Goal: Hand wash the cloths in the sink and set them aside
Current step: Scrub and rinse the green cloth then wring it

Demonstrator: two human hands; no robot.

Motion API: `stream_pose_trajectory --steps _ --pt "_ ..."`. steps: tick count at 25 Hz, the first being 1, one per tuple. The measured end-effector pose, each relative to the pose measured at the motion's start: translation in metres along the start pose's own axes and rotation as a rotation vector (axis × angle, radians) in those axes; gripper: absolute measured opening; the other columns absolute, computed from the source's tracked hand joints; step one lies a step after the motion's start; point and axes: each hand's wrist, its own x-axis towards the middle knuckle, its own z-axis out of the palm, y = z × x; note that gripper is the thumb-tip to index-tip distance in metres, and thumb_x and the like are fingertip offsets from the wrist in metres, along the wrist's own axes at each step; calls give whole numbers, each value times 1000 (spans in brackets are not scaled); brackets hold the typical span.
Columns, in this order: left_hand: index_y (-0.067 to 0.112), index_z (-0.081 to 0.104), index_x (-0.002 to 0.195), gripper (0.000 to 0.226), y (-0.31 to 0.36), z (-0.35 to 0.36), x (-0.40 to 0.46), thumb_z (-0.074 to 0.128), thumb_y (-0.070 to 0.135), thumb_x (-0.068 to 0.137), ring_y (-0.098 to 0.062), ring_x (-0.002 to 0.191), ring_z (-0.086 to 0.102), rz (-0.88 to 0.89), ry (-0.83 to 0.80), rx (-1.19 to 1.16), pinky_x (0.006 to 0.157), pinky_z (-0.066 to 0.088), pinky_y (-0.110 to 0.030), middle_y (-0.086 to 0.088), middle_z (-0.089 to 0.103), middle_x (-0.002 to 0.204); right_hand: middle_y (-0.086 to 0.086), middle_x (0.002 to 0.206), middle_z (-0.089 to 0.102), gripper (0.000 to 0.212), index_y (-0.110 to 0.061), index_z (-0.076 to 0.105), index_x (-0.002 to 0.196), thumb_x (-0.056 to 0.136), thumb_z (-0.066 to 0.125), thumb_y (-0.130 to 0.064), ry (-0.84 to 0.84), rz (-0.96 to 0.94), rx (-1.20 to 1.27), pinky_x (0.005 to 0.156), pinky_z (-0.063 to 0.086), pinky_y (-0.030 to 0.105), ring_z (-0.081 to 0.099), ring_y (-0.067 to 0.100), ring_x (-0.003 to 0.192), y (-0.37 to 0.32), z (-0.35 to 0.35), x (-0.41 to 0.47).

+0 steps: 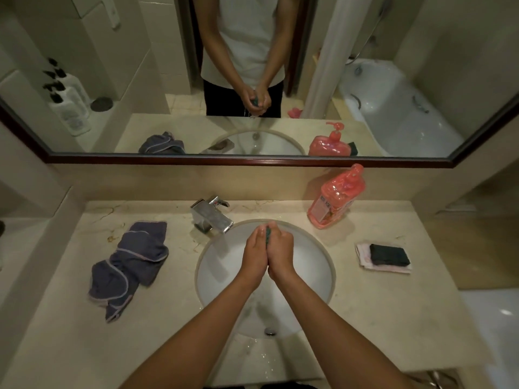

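Note:
Over the round white sink [213, 265], my left hand [255, 252] and my right hand [280, 249] press together around a small dark green cloth [268, 234]. Both hands grip it, and only a sliver shows between the fingers; the mirror shows water dripping beneath them. A crumpled blue-grey cloth with pale edging [132, 262] lies on the counter left of the sink. On the right side of the counter, a folded dark cloth [389, 254] rests on a folded pink cloth [365, 258].
A chrome tap [212, 214] stands at the sink's back left rim. A red pump bottle of soap [335, 197] stands at the back right. The beige stone counter [365, 318] has water splashes near its front edge. A large mirror [168, 80] hangs above.

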Motion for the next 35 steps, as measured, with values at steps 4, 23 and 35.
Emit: stream_pose_trajectory --steps 4,23,35 --pt "27 68 110 35 8 -10 2 36 41 108 -10 93 69 -50 -51 -91 73 53 -27 2 73 103 1 88 73 36 -28 69 88 105 39 -37 -23 -4 -51 61 53 30 69 17 83 -7 -1 -8" --pt "25 73 102 13 75 18 -7 64 16 97 -20 96 72 288 -130 126 87 60 -41 -3 76 100 -7 89 78 27 -33 71 100 98 53 -53 -156 128 186 70 58 35 73 13 87 -75 -99 -9" --pt "17 70 97 12 83 51 -3 60 22 101 -15 88 71 195 -222 143 77 57 -24 1 76 92 18 83 70 22 -2 68 87 97 64 -22 -253 -162 45 77 55 41 67 29 77 -104 -149 23"
